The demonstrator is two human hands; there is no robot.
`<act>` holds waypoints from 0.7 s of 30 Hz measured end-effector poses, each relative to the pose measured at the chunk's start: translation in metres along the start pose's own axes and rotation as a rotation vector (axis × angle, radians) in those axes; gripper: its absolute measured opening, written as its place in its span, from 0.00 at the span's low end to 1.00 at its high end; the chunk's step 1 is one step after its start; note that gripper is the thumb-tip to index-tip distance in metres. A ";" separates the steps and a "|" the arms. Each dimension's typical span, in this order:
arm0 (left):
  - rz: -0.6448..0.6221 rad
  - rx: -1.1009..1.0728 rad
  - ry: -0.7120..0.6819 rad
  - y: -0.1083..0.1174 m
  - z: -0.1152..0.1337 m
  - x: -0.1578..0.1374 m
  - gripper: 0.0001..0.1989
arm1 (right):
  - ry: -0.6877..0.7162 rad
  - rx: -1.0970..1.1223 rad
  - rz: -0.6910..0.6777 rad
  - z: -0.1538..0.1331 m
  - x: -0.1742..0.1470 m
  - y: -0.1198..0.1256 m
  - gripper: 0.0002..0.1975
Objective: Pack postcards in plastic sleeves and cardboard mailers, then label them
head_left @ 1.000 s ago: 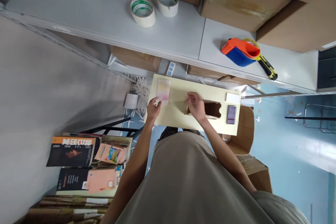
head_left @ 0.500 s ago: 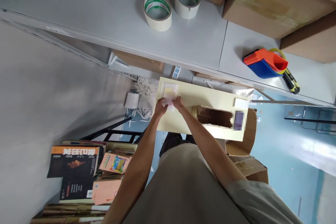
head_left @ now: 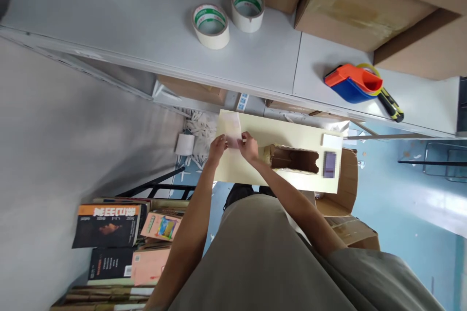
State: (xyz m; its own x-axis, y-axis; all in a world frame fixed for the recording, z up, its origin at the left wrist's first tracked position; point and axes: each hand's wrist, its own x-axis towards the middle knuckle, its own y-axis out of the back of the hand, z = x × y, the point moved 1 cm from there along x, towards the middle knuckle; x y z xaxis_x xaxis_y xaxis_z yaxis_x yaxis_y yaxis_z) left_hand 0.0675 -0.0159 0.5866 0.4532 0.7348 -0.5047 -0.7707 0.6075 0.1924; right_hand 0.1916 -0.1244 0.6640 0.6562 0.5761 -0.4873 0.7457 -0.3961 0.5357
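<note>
A thin, pale whitish-pink sheet or sleeve [head_left: 232,130] lies over the left end of the cream board [head_left: 288,129]; its exact kind is too blurred to tell. My left hand [head_left: 218,147] pinches its near left corner. At its near right corner, the fingers of my right hand [head_left: 249,146] are closed on the edge. Right of my right hand, an open-topped narrow cardboard box [head_left: 295,159] stands on the board. Beyond it are a pixelated purple item [head_left: 329,164] and a small white block [head_left: 332,141].
Above the board runs a grey shelf [head_left: 153,34] with two tape rolls [head_left: 210,26], an orange-and-blue tape dispenser [head_left: 353,82], a utility knife [head_left: 390,104] and cardboard boxes [head_left: 365,5]. Books [head_left: 109,226] are stacked at lower left. Shredded white strips [head_left: 200,126] lie left of the board.
The sheet has turned more upright and its near edge now stretches between both hands, which have moved slightly apart. The whole view has shifted a little.
</note>
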 end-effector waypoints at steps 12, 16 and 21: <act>-0.400 -0.147 -0.181 -0.047 0.153 -0.087 0.38 | 0.217 0.811 0.073 0.032 -0.104 0.147 0.26; -0.461 -0.012 -0.301 -0.082 0.176 -0.123 0.32 | 0.221 0.844 0.133 0.060 -0.115 0.168 0.26; -0.339 0.180 -0.447 -0.121 0.200 -0.150 0.24 | 0.287 0.563 0.165 0.107 -0.116 0.205 0.20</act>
State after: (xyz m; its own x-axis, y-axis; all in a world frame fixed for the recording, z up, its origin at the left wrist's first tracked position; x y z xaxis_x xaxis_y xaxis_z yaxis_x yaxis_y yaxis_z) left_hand 0.1823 -0.1388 0.8075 0.8359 0.5231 -0.1663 -0.4797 0.8435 0.2418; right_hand 0.2809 -0.3494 0.7564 0.7681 0.6130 -0.1847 0.6358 -0.7644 0.1070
